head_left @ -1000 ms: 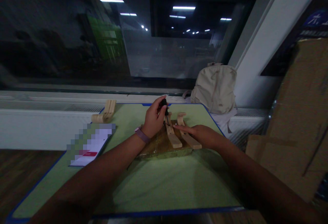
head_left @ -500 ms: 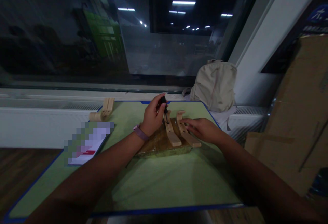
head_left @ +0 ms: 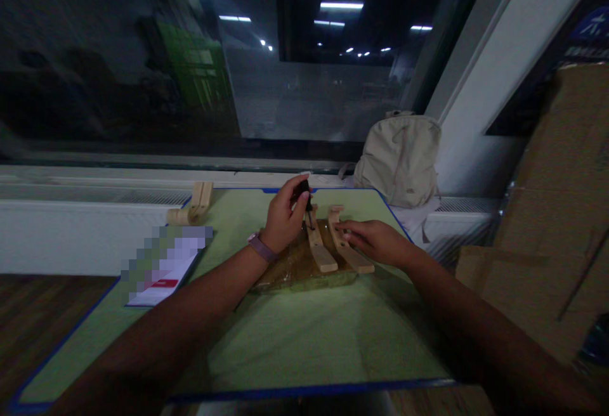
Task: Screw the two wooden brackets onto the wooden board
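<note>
My left hand (head_left: 285,216), a watch band on its wrist, is closed around the black handle of a screwdriver (head_left: 308,200). The shaft points down, its tip meeting the left hooked wooden piece (head_left: 321,256). A second, similar wooden piece (head_left: 360,260) lies to its right, with holes along it. My right hand (head_left: 378,240) has its fingers on the upper part of that piece, apparently gripping its side; the thumb is hard to make out. Both pieces rest on a brown, tape-wrapped box (head_left: 285,270), their lower ends towards me.
The box sits on a green table (head_left: 304,340) with blue edges. At its far left stand more curved wooden parts (head_left: 202,195), with a booklet (head_left: 164,283) nearer. A beige backpack (head_left: 399,159) leans by the window, and large cardboard (head_left: 528,213) stands to the right.
Hardly anything differs. The screwdriver and both hands keep their places on the wooden pieces, and the view has shifted very slightly.
</note>
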A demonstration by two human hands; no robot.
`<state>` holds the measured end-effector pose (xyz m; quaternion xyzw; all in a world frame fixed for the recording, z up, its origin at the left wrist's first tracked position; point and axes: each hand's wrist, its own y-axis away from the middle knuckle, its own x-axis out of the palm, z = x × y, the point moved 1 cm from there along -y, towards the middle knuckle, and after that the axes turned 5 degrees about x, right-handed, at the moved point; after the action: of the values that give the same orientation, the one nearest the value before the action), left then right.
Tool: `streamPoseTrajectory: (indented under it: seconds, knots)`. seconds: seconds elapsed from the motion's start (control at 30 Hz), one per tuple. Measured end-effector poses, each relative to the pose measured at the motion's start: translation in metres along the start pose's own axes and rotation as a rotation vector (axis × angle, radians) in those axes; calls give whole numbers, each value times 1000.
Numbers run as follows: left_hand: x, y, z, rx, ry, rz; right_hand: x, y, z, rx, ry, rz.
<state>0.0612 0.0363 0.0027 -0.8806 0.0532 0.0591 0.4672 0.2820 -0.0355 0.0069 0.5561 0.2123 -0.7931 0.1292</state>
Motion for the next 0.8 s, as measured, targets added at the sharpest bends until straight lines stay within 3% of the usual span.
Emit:
streamPoseTrajectory:
  seconds: [0.23,0.4,0.57,0.7,0.8]
  knots:
    - [0,-1,-2,107,-71,17,-1,1,-5,-125,-75,-171]
    - [0,-1,-3,111,-84,12,-6,1,5,-285,-321,-274]
    - [0,-2,-4,109,-87,20,-1,1,18,-372,-612,-108]
    - [0,-1,-3,97,-68,22,10,2,16,-350,-606,42]
    - [0,-1,-3,89,-76,29,15,2,12,-342,-607,45]
